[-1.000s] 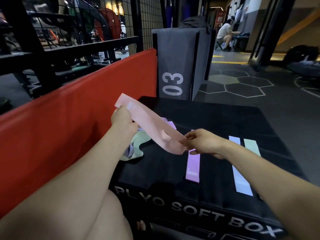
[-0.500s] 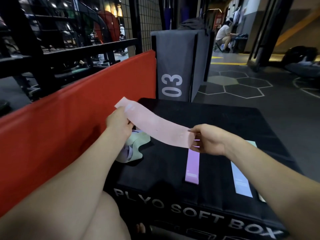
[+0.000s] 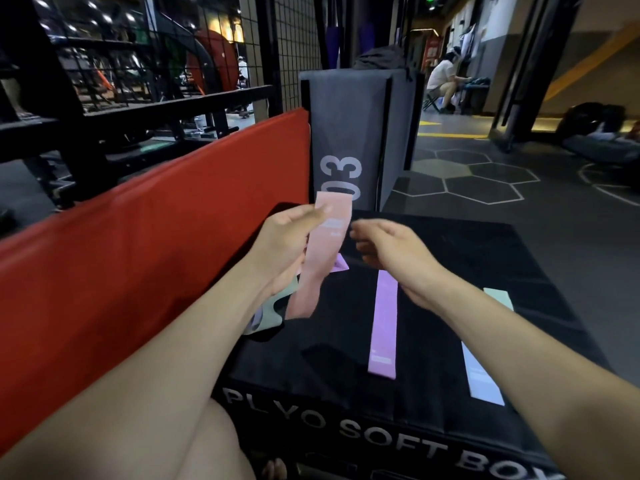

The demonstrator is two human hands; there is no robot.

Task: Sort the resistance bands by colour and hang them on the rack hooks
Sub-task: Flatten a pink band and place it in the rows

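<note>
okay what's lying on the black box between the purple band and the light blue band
Nothing, in the head view: only bare black top of the black soft plyo box separates the flat purple resistance band from the flat light blue resistance band, though the right forearm hangs over that stretch.

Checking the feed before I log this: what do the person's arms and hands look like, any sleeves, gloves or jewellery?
Both forearms are bare up to the frame edge, no sleeves in view. The left hand and right hand wear no gloves; no rings, watch or wristband are visible.
</note>
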